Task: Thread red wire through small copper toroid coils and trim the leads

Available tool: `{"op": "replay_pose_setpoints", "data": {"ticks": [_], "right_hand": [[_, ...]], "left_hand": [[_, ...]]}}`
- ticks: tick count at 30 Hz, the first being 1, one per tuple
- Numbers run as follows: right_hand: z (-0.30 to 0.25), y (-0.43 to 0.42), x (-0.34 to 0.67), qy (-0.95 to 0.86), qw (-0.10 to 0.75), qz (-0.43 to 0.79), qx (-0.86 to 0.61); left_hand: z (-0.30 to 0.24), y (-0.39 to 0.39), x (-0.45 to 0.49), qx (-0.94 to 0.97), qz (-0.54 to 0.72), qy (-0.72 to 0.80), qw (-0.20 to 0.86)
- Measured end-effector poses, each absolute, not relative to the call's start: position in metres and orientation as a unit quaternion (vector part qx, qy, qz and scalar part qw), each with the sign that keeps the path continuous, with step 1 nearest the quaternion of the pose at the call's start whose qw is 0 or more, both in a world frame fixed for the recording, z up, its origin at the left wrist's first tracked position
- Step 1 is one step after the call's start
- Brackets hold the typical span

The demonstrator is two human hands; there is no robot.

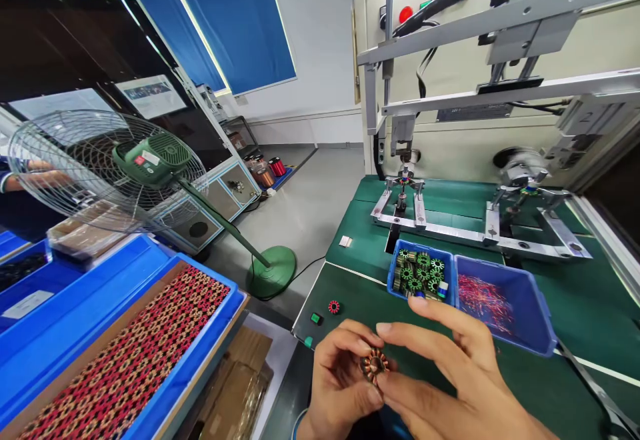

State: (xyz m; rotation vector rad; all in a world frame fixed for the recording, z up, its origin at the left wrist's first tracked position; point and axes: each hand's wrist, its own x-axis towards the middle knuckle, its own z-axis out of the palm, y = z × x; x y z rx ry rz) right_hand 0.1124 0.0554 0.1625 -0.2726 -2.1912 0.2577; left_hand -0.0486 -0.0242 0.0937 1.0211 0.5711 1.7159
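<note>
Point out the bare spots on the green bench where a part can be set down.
Free: green mat between the loose red ring and the bin of green cores; also right of the wire bin. Crowded: the metal fixture behind the bins.

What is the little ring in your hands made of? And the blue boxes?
Ring: probably shiny copper wire coiled around a dark core, judging by the orange-brown windings. Blue boxes: likely smooth moulded plastic, with an even colour and rounded rims.

Green table (575,307), blue bins (505,313), copper-wound stator (375,364), green fan (150,160)
</note>
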Motion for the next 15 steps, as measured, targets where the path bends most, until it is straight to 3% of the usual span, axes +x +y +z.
{"op": "replay_pose_setpoints", "data": {"ticks": [10,15], "right_hand": [[0.160,0.052,0.115,-0.899,0.414,0.070,-0.121],[0.149,0.064,0.141,-0.868,0.462,0.087,-0.158]], "left_hand": [[0.089,-0.032,-0.054,0.401,0.722,0.242,0.509],[0.056,-0.045,-0.113,0.385,0.667,0.542,0.336]]}}
